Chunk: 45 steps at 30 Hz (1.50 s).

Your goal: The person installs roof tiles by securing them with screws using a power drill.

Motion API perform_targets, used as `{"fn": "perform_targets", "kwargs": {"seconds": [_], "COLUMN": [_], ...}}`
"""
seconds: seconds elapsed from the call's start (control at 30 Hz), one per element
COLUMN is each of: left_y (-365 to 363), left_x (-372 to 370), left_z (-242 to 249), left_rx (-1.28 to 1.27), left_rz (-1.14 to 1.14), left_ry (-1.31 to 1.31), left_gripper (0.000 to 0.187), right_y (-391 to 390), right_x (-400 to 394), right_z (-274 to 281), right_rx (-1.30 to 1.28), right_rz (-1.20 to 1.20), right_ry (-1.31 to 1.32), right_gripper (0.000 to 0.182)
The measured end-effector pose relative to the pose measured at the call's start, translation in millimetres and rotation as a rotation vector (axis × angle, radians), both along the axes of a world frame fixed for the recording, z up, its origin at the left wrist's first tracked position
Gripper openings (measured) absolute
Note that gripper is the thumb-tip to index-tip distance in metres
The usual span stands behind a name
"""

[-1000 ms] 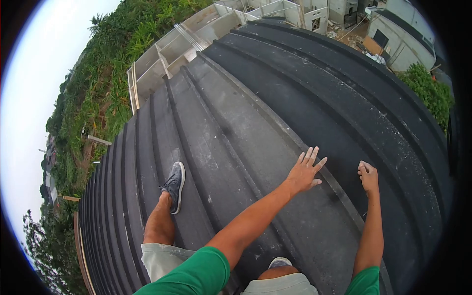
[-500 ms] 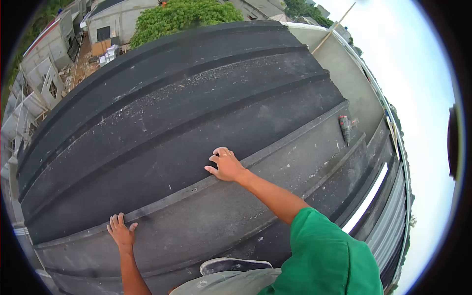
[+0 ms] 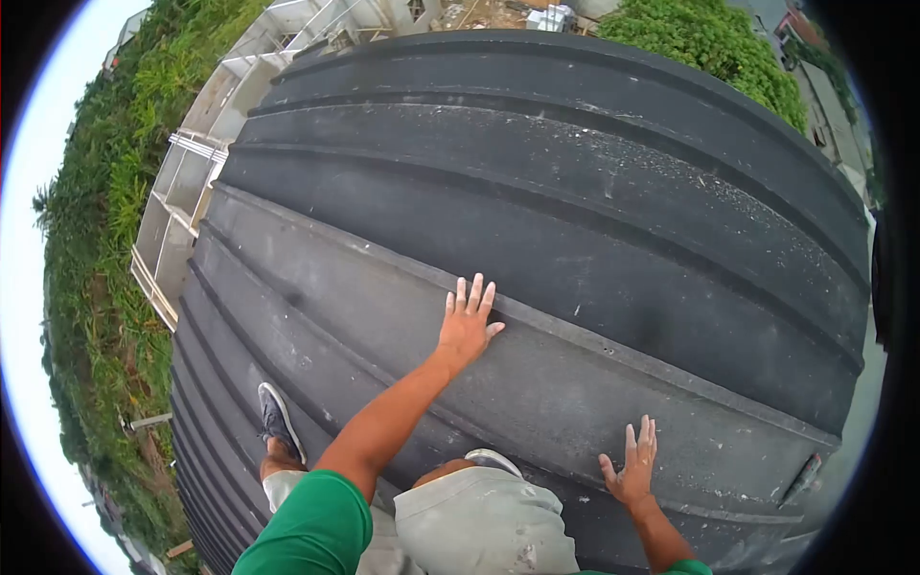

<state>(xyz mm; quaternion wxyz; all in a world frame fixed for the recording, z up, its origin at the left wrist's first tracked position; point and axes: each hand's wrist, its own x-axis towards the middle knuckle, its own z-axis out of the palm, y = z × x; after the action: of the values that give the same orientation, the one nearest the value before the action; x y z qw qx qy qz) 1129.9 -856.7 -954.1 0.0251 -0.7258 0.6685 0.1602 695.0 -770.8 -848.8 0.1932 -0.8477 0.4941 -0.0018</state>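
Roof sheeting (image 3: 575,249) lay under your left hand (image 3: 467,326) and right hand (image 3: 632,471), both open, fingers spread flat.

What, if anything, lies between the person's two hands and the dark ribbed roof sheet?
Nothing visible. The left hand lies flat, fingers spread, on a raised rib of the roof sheet; the right hand presses directly on the panel lower down.

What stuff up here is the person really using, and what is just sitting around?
In use:
- left hand, flat with fingers spread on the roof ridge
- right hand, flat on the dark ribbed roof

Just around:
- grey shoe resting on the roof
- bushes past the roof edge
- unfinished walls below on the left
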Motion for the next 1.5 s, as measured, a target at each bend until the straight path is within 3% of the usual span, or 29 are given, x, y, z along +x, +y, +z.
{"fn": "perform_targets", "kwargs": {"seconds": [0.17,0.2,0.23,0.3,0.43,0.5,0.53,0.63,0.7,0.73,0.83,0.9,0.93,0.97,1.0,1.03,1.07,1.13,1.17,1.23,1.27,1.33,1.5], "left_y": [-5,-10,-11,-16,-17,-11,-5,19,66,92,191,261,300,321,348,377,401,442,447,452,453,452,398], "left_x": [-2,2,6,6,10,9,2,3,15,29,85,118,128,129,123,103,85,13,-19,-65,-63,-39,39], "left_z": [-8,0,7,11,1,11,-11,50,50,59,101,159,184,229,261,287,309,337,346,368,382,415,476], "left_rx": [-0.077,0.003,0.086,0.114,0.111,0.087,0.030,0.161,0.027,0.136,0.408,0.225,0.074,0.055,-0.076,-0.120,-0.174,-0.212,-0.201,-0.341,-0.391,-0.527,-0.732], "left_rz": [0.070,0.059,0.050,0.052,0.007,0.036,0.034,0.195,0.350,0.365,0.486,0.656,0.755,0.864,1.005,1.115,1.213,1.529,1.553,1.863,1.830,1.710,1.375], "left_ry": [-0.027,0.005,0.039,0.006,-0.017,-0.004,-0.097,0.127,0.266,0.281,0.234,0.155,0.091,-0.023,-0.019,-0.095,-0.182,-0.186,-0.204,-0.168,-0.255,-0.369,-0.368], "left_gripper": [0.067,0.065,0.064,0.063,0.062,0.060,0.063,0.081,0.081,0.078,0.066,0.062,0.059,0.054,0.053,0.052,0.052,0.051,0.051,0.052,0.053,0.054,0.052], "right_y": [-110,-130,-141,-162,-161,-162,-157,-122,-70,-43,20,35,36,39,43,43,41,46,43,45,48,44,45], "right_x": [61,75,81,86,74,86,90,89,73,52,26,6,-9,-25,-36,-45,-42,-21,-29,-41,-47,-39,-82], "right_z": [-3,-6,-19,-41,-45,-38,-37,-21,4,-1,31,27,14,-7,-27,-38,-35,-15,-28,-47,-50,-42,-89], "right_rx": [-0.370,-0.421,-0.426,-0.109,-0.014,-0.015,-0.104,-0.235,-0.008,0.078,0.312,0.375,0.412,0.149,-0.128,-0.061,-0.048,0.084,0.093,-0.226,-0.214,-0.048,-0.114], "right_rz": [0.014,0.046,0.061,0.243,0.212,0.215,0.203,0.157,0.317,0.406,0.486,0.376,0.439,0.549,0.653,0.604,0.663,0.469,0.499,0.583,0.605,0.584,0.673], "right_ry": [0.046,0.065,0.053,0.050,-0.031,0.110,0.135,0.114,0.040,0.015,0.101,0.315,0.348,0.437,0.486,0.502,0.492,0.429,0.423,0.354,0.358,0.326,0.506], "right_gripper": [0.065,0.062,0.062,0.057,0.053,0.053,0.056,0.070,0.087,0.097,0.097,0.091,0.091,0.086,0.081,0.069,0.069,0.064,0.064,0.069,0.069,0.089,0.092]}}
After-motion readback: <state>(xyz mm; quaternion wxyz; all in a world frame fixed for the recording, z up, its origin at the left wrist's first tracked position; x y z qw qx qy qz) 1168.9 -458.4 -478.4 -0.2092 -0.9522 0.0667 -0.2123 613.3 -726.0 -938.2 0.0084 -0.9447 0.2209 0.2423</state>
